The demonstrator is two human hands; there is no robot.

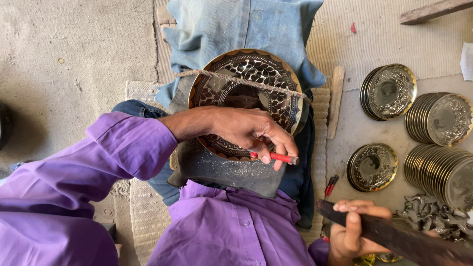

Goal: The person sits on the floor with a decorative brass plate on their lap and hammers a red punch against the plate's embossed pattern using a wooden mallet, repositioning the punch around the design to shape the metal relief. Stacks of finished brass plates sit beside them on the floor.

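Nearest the camera: purple shirt filled the bottom of the view, purple sleeve running in from the left of the engraved plate.

Right hand, below and to the right of the plate, near the bottom edge, fingers curled tight around a dark flat wooden mallet that slanted off toward the lower right corner. Raised clear of the plate, not touching it.

Left hand lay across the plate's near rim, fingers pinched closed on a red-handled chisel, metal tip pointing right, just off the plate's lower right edge. Whether the tip touched the rim could not be told.

Plate itself: round, brass-coloured, black and silver scale pattern, propped on a dark work block in the lap, tilted toward the camera. Twisted cord stretched across its upper half. Metal shavings scattered on the block just below the plate.

Denim cloth spread beyond the plate's far rim. Wooden stick lay upright just right of the plate.

Further right of the plate: single finished plate flat on the floor, stacks of similar plates leaning in rows beyond it. Pile of metal scraps below those stacks. Small red tool on the mat between the plate and the single one.

Bare concrete floor far left of the plate.
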